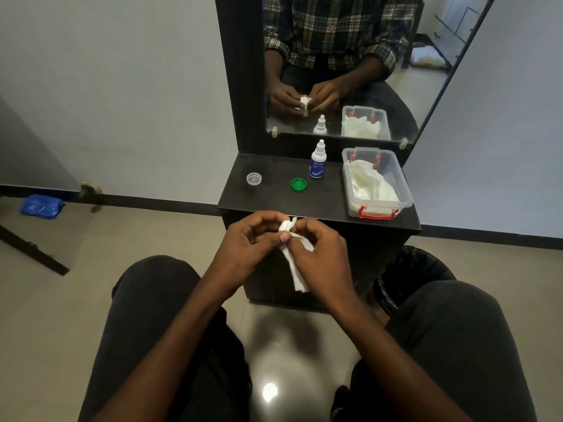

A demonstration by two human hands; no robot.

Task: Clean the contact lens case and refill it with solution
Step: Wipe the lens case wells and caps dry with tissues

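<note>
My left hand [251,239] and my right hand [320,254] meet just in front of the black shelf [274,197], fingers curled around a white tissue [297,269] whose tail hangs down below them. The tissue is bunched between my fingertips over a small object, mostly hidden; I cannot tell what it is. On the shelf lie a clear lens-case cap [253,178] at the left and a green cap [299,184] in the middle. A white solution bottle [317,161] with a blue label stands upright behind the green cap.
A clear plastic box [405,190] with red clasps, holding white tissues, sits on the shelf's right side. A mirror [335,62] stands behind. A black bin [411,269] is on the floor at the right, a blue packet [41,206] far left.
</note>
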